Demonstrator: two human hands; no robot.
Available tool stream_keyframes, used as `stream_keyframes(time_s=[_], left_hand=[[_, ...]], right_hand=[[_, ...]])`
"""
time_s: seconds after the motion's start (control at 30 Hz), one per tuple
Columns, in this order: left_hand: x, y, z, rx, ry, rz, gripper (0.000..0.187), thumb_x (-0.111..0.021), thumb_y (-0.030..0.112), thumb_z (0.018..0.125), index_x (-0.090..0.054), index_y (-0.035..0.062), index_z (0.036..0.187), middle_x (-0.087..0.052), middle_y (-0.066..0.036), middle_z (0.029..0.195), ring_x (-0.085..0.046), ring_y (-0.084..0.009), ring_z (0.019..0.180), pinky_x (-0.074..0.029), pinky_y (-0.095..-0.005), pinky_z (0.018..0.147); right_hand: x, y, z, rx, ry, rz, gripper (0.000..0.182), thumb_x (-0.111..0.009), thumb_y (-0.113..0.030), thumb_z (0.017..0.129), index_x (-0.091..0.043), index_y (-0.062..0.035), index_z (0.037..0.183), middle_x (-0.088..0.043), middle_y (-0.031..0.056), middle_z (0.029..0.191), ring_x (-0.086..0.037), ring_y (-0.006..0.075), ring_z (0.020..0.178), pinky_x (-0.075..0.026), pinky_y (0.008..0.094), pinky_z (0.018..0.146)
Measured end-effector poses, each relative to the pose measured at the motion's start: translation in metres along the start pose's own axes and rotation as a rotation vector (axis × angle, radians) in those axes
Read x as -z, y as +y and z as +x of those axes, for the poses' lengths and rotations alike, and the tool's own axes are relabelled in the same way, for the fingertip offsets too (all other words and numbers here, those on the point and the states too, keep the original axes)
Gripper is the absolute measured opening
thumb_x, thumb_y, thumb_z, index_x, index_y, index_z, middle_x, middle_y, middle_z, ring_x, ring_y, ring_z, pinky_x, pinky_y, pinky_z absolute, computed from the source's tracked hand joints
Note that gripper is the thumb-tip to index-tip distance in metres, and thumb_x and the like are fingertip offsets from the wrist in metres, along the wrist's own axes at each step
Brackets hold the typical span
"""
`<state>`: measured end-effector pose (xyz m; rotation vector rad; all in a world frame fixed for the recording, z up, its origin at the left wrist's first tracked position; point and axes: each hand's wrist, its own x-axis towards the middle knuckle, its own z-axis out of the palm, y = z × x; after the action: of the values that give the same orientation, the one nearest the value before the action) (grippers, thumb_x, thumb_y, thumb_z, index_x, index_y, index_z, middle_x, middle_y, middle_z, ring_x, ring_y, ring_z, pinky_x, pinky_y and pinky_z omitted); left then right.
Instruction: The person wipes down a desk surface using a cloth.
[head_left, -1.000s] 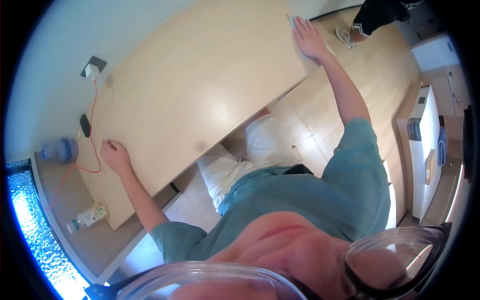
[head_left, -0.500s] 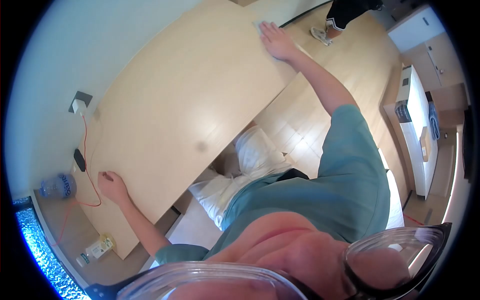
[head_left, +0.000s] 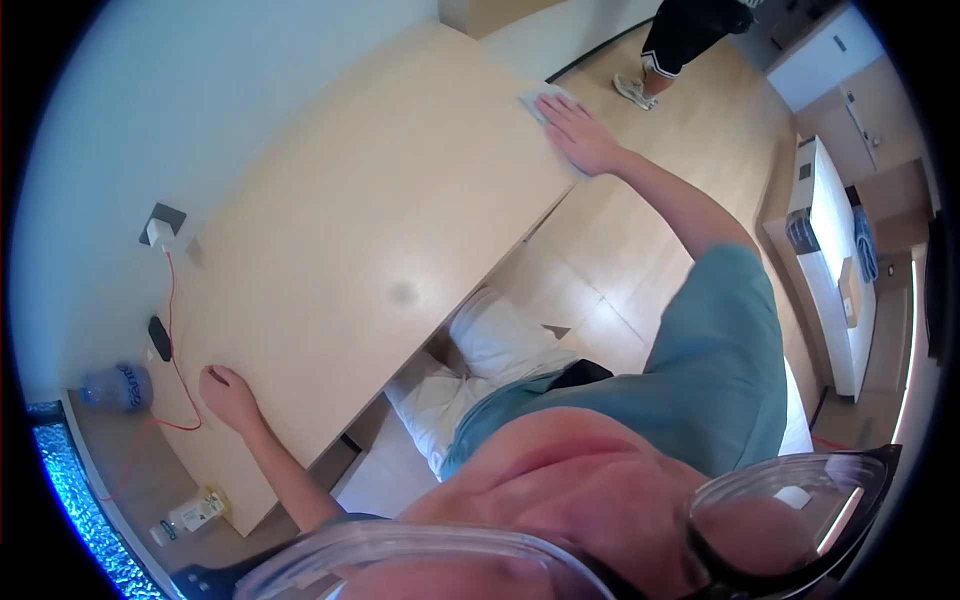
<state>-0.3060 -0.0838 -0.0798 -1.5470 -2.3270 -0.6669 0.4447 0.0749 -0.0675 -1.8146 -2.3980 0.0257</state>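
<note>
My right hand (head_left: 580, 135) lies flat on a thin pale cloth (head_left: 532, 98) at the far right end of the light wooden tabletop (head_left: 330, 230). Its fingers are stretched out, pressing the cloth down, and most of the cloth is hidden beneath the palm. Near the left end, my left hand (head_left: 230, 400) rests on the tabletop with its fingers curled closed. Nothing shows in that hand. Beside it runs a thin red cable (head_left: 172, 300), linked to a white charger (head_left: 159, 233) in the wall socket.
A clear bottle with blue lettering (head_left: 118, 388) and a smaller labelled bottle (head_left: 195, 512) lie beyond the left end. A small black object (head_left: 160, 338) is by the cable. Another person's leg (head_left: 655, 75) shows past the right end. A white mattress (head_left: 835, 260) stands at far right.
My right hand and the cloth have slid along the tabletop's far end toward its near corner. My left hand stays about where it was. The view has shifted slightly.
</note>
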Motion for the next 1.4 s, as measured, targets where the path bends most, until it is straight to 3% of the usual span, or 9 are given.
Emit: stream_keyframes(time_s=[0.23,0.43,0.53,0.57,0.63,0.77,0.93,1.17,1.4], left_hand=[[-0.007,0.008,0.007,0.026,0.013,0.039,0.027,-0.058,0.018,0.101,-0.067,-0.0059,0.11,-0.069,-0.024,0.105,-0.065,-0.0417,0.1,-0.053,-0.0495,0.087],[-0.013,-0.002,0.011,-0.012,-0.023,0.049,0.028,-0.056,0.019,0.101,-0.065,-0.0065,0.109,-0.068,-0.025,0.104,-0.063,-0.0446,0.097,-0.05,-0.0511,0.089],[-0.016,-0.017,0.015,-0.055,-0.036,0.126,0.03,-0.055,0.019,0.103,-0.065,-0.0075,0.112,-0.067,-0.027,0.107,-0.061,-0.0462,0.102,-0.049,-0.052,0.092],[-0.025,-0.025,0.012,-0.081,0.026,0.126,0.03,-0.055,0.019,0.103,-0.065,-0.0076,0.113,-0.067,-0.028,0.108,-0.061,-0.0466,0.103,-0.048,-0.0522,0.092],[-0.019,-0.01,0.018,0.019,-0.076,0.07,0.031,-0.053,0.019,0.105,-0.064,-0.0077,0.115,-0.066,-0.029,0.112,-0.06,-0.0465,0.105,-0.047,-0.0519,0.094],[-0.028,-0.029,0.022,-0.019,-0.041,0.018,0.03,-0.051,0.018,0.106,-0.063,-0.0076,0.114,-0.065,-0.027,0.112,-0.059,-0.0454,0.104,-0.047,-0.0515,0.093],[-0.021,-0.007,0.02,-0.077,-0.017,0.111,0.028,-0.05,0.018,0.105,-0.062,-0.007,0.111,-0.064,-0.025,0.106,-0.059,-0.0446,0.099,-0.047,-0.0518,0.089],[-0.013,-0.007,0.016,-0.074,-0.008,0.057,0.027,-0.052,0.016,0.104,-0.063,-0.0068,0.113,-0.065,-0.026,0.11,-0.06,-0.0448,0.102,-0.048,-0.0528,0.09],[-0.008,-0.009,0.005,-0.114,-0.003,-0.004,0.029,-0.052,0.018,0.104,-0.064,-0.0074,0.112,-0.066,-0.027,0.111,-0.06,-0.046,0.103,-0.047,-0.0541,0.09]], right_hand=[[-0.009,0.034,0.006,0.078,0.003,0.09,0.058,-0.037,-0.028,0.111,-0.031,-0.0053,0.163,-0.031,0.0171,0.17,-0.026,0.0371,0.157,-0.021,0.0479,0.128],[-0.031,0.004,0.112,0.217,0.077,-0.059,0.058,-0.034,-0.031,0.112,-0.029,-0.0058,0.165,-0.029,0.0141,0.171,-0.026,0.0332,0.159,-0.019,0.0476,0.129],[-0.043,-0.008,0.197,0.147,-0.009,0.058,0.059,-0.036,-0.033,0.111,-0.032,-0.008,0.164,-0.032,0.0096,0.171,-0.028,0.032,0.158,-0.019,0.048,0.129],[-0.049,-0.006,0.226,0.161,0.032,0.014,0.058,-0.035,-0.034,0.111,-0.033,-0.0088,0.163,-0.034,0.0087,0.17,-0.028,0.0317,0.158,-0.02,0.0485,0.129],[-0.057,-0.014,0.267,0.16,0.104,0.004,0.058,-0.032,-0.035,0.111,-0.035,-0.01,0.162,-0.035,0.0081,0.17,-0.029,0.0312,0.157,-0.021,0.0506,0.128],[-0.069,-0.027,0.329,0.086,0.114,-0.056,0.059,-0.027,-0.036,0.11,-0.034,-0.0135,0.164,-0.032,0.0062,0.172,-0.029,0.0303,0.158,-0.02,0.0538,0.128],[-0.08,-0.046,0.367,-0.014,0.166,-0.024,0.06,-0.023,-0.037,0.11,-0.031,-0.0142,0.165,-0.029,0.0051,0.173,-0.025,0.0293,0.159,-0.019,0.0534,0.129],[-0.068,-0.066,0.277,0.096,0.14,0.003,0.059,-0.028,-0.038,0.112,-0.033,-0.0114,0.164,-0.034,0.0078,0.17,-0.03,0.0319,0.157,-0.021,0.0532,0.128],[-0.022,-0.079,0.087,0.206,0.031,0.003,0.059,-0.027,-0.036,0.112,-0.03,-0.0103,0.165,-0.029,0.0094,0.172,-0.025,0.0314,0.159,-0.017,0.0507,0.13]])
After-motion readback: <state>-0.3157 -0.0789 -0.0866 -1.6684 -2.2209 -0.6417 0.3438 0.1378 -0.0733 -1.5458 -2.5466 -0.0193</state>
